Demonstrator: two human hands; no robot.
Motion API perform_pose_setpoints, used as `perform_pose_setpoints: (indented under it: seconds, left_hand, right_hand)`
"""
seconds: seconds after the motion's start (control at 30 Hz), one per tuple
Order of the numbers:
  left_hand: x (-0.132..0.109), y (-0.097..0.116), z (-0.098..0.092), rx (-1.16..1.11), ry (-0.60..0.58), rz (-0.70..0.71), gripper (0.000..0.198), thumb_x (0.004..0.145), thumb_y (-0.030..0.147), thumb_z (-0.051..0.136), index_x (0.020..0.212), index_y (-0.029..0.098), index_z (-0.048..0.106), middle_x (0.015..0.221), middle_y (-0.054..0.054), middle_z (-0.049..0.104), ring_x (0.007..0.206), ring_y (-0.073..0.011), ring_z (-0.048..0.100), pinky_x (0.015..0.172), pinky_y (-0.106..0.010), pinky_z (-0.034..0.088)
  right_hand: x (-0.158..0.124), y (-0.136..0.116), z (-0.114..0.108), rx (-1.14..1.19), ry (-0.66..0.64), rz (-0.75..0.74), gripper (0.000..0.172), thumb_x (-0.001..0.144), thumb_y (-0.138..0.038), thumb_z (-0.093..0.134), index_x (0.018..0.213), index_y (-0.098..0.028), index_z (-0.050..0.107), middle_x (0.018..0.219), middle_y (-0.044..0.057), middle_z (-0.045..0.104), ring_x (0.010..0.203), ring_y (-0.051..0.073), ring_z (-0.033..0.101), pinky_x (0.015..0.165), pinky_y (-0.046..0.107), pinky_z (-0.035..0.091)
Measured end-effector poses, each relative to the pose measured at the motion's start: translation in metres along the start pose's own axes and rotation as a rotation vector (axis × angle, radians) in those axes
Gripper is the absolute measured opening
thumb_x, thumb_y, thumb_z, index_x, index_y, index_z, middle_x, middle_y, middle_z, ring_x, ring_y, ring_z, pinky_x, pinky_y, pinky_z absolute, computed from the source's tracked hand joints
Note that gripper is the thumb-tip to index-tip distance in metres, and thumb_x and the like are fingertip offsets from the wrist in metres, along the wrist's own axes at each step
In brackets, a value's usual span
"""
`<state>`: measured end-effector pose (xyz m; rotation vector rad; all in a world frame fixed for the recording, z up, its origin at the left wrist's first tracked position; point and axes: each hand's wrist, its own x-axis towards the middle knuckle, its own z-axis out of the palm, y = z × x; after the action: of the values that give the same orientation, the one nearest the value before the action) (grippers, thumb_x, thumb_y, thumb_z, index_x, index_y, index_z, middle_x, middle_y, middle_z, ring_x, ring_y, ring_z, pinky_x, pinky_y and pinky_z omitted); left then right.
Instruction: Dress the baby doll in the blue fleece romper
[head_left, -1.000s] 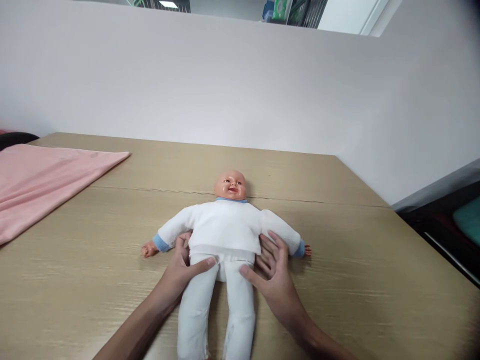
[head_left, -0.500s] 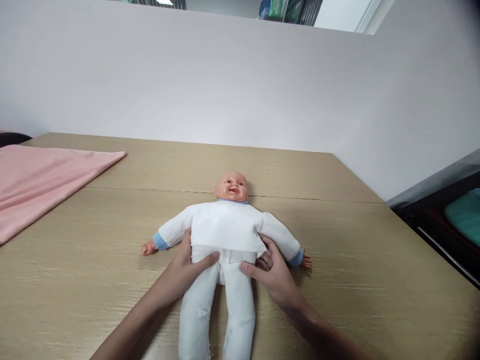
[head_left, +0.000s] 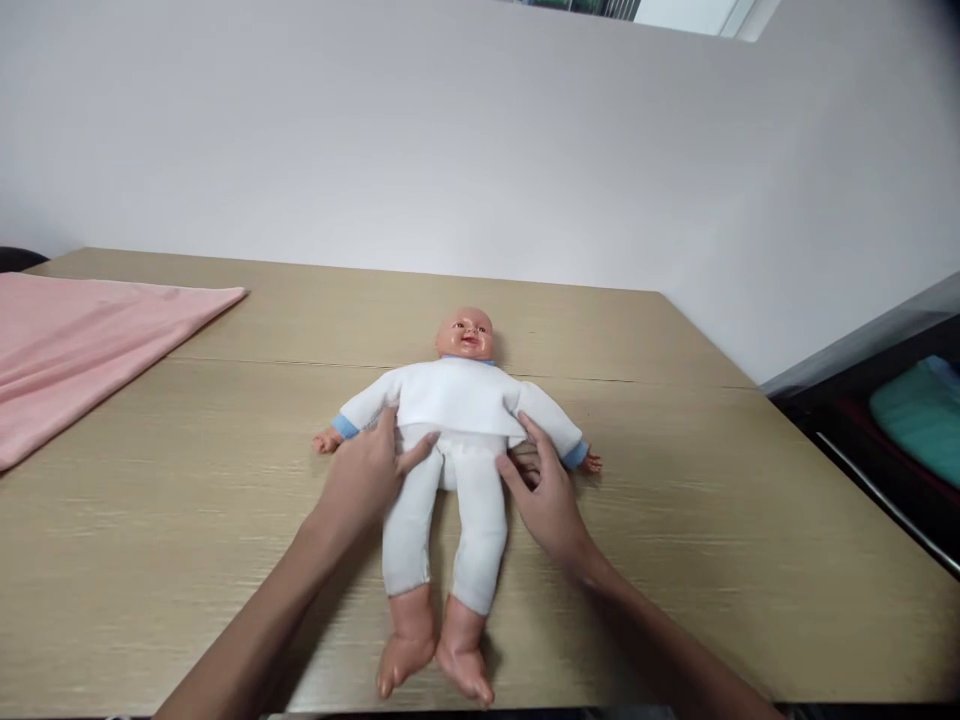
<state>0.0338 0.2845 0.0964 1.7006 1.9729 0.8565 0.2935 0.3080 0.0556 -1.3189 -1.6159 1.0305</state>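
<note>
A baby doll [head_left: 459,400] lies on its back on the wooden table [head_left: 675,520], head away from me. It wears a white top with blue cuffs and white trousers [head_left: 450,500], and its bare feet point at me. My left hand [head_left: 369,475] grips the doll's left hip, thumb across the front of the trousers' waist and fingers at the side under the top's hem. On the other hip my right hand [head_left: 546,492] does the same, thumb on the waist and index finger lying along the top's hem.
A pink cloth [head_left: 82,340] is spread over the table's far left. A white wall runs behind the table. Past the right edge stands a dark shelf holding something teal [head_left: 919,410].
The view has pulled back, so the doll's legs and bare feet now show. Both hands have stayed at the doll's waist, and the top's hem sits higher on the body.
</note>
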Motion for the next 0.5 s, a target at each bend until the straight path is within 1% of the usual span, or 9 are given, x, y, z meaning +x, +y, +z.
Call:
perform_pose_setpoints:
  seconds: [0.07,0.13,0.2,0.27,0.3,0.33,0.4,0.47,0.5]
  left_hand:
    - [0.002,0.004,-0.006,0.143,0.013,0.003,0.052,0.097,0.070,0.060,0.108,0.020,0.069,0.078,-0.011,0.070,0.080,-0.0380,0.071,0.077,-0.040,0.044]
    - [-0.005,0.007,-0.012,0.299,-0.022,-0.018,0.051,0.102,0.069,0.052,0.093,0.021,0.068,0.076,-0.010,0.071,0.077,-0.0338,0.070,0.074,-0.038,0.042]
    - [-0.022,0.007,-0.018,0.395,-0.110,-0.046,0.056,0.108,0.067,0.042,0.082,0.023,0.064,0.072,-0.008,0.071,0.073,-0.0307,0.069,0.070,-0.037,0.039]
    - [-0.043,0.002,-0.022,0.370,-0.186,-0.051,0.057,0.110,0.065,0.038,0.078,0.024,0.061,0.073,-0.006,0.071,0.071,-0.0285,0.068,0.068,-0.037,0.039]
    - [-0.053,-0.001,-0.024,0.327,-0.190,-0.051,0.056,0.111,0.064,0.038,0.080,0.024,0.061,0.075,-0.006,0.072,0.072,-0.0279,0.068,0.069,-0.037,0.041]
    - [-0.062,-0.005,-0.025,0.272,-0.153,-0.035,0.052,0.111,0.063,0.040,0.084,0.024,0.062,0.080,-0.005,0.073,0.076,-0.0279,0.069,0.072,-0.038,0.044]
    - [-0.074,-0.012,-0.027,0.174,-0.007,0.066,0.042,0.109,0.060,0.047,0.102,0.022,0.066,0.099,-0.008,0.074,0.093,-0.0300,0.070,0.084,-0.042,0.050]
    - [-0.084,-0.015,-0.030,0.119,0.134,0.193,0.036,0.108,0.053,0.055,0.124,0.022,0.065,0.121,-0.011,0.071,0.112,-0.0326,0.067,0.097,-0.047,0.052]
    - [-0.090,-0.016,-0.030,0.099,0.193,0.239,0.034,0.108,0.047,0.058,0.132,0.023,0.063,0.128,-0.012,0.069,0.117,-0.0330,0.066,0.101,-0.049,0.052]
  right_hand:
    - [0.002,0.002,-0.002,-0.053,-0.005,-0.047,0.062,0.105,-0.054,0.058,0.158,-0.023,0.050,0.142,0.016,0.066,0.112,0.028,0.070,0.095,0.044,0.062]
    - [-0.004,0.000,-0.007,-0.158,-0.029,-0.116,0.053,0.108,-0.047,0.055,0.154,-0.021,0.056,0.140,0.015,0.067,0.119,0.029,0.069,0.104,0.047,0.058]
    - [-0.019,-0.005,-0.013,-0.297,-0.040,-0.187,0.044,0.108,-0.040,0.056,0.147,-0.021,0.062,0.118,0.011,0.075,0.109,0.028,0.071,0.102,0.048,0.058]
    - [-0.041,-0.012,-0.020,-0.392,-0.054,-0.251,0.028,0.108,-0.033,0.057,0.131,-0.024,0.071,0.095,0.006,0.076,0.090,0.025,0.072,0.088,0.042,0.060]
    - [-0.054,-0.014,-0.023,-0.411,-0.059,-0.289,0.021,0.108,-0.030,0.057,0.119,-0.025,0.074,0.089,0.004,0.075,0.084,0.023,0.071,0.082,0.039,0.060]
    - [-0.068,-0.014,-0.026,-0.413,-0.052,-0.334,0.017,0.108,-0.026,0.057,0.111,-0.025,0.074,0.088,0.003,0.075,0.081,0.022,0.071,0.078,0.036,0.060]
    - [-0.101,-0.009,-0.032,-0.402,0.009,-0.422,0.015,0.106,-0.020,0.059,0.112,-0.026,0.071,0.089,0.003,0.077,0.081,0.021,0.073,0.074,0.033,0.060]
    - [-0.138,0.005,-0.037,-0.381,0.080,-0.509,0.021,0.102,-0.013,0.060,0.117,-0.026,0.069,0.088,0.002,0.077,0.077,0.020,0.073,0.071,0.032,0.060]
    - [-0.157,0.013,-0.040,-0.380,0.081,-0.542,0.025,0.101,-0.011,0.061,0.119,-0.027,0.068,0.087,0.002,0.078,0.075,0.019,0.073,0.070,0.032,0.061]
